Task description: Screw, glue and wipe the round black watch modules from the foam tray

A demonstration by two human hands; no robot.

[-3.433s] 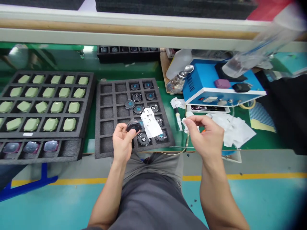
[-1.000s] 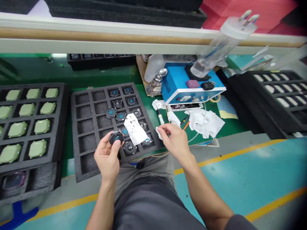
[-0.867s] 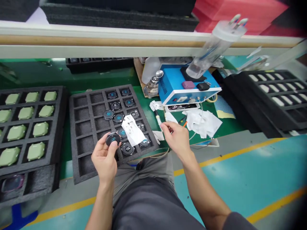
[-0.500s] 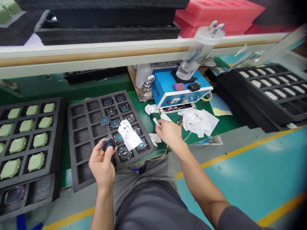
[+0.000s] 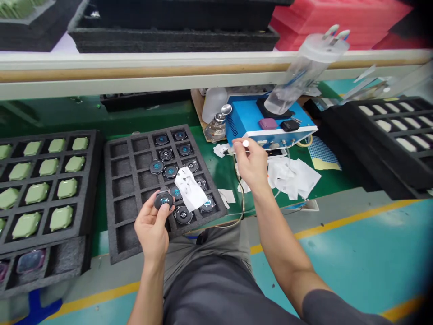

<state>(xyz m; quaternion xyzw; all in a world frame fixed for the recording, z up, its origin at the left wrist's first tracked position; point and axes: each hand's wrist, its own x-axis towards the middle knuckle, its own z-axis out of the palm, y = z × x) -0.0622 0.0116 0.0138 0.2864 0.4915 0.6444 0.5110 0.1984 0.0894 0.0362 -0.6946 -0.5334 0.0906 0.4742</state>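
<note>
Between the thumb and fingers of my left hand (image 5: 153, 228) is a round black watch (image 5: 164, 200), its face turned up with a small lit display. It is just over the dark foam tray (image 5: 122, 186), where several more round watches (image 5: 170, 171) sit in the right-hand pockets. A smudged white wipe (image 5: 190, 189) lies across some of them. My right hand (image 5: 252, 164) is closed on a slim pen-like tool (image 5: 246, 143) with a white round end, raised in front of the blue box. Its dark tip is near a crumpled tissue (image 5: 220, 150).
Left stands a foam tray with green square cases (image 5: 36, 193). Behind my right hand are the blue electrical box (image 5: 241, 118), a clear cylinder (image 5: 292, 81) and a glass bottle (image 5: 215, 128). White wipes (image 5: 292, 176) and cables lie to the right. A shelf edge (image 5: 142, 85) crosses above.
My right hand has lifted and moved away from me with the pen-like tool, its white end now showing. My left hand still holds the watch, whose display now shows more. The view has shifted slightly.
</note>
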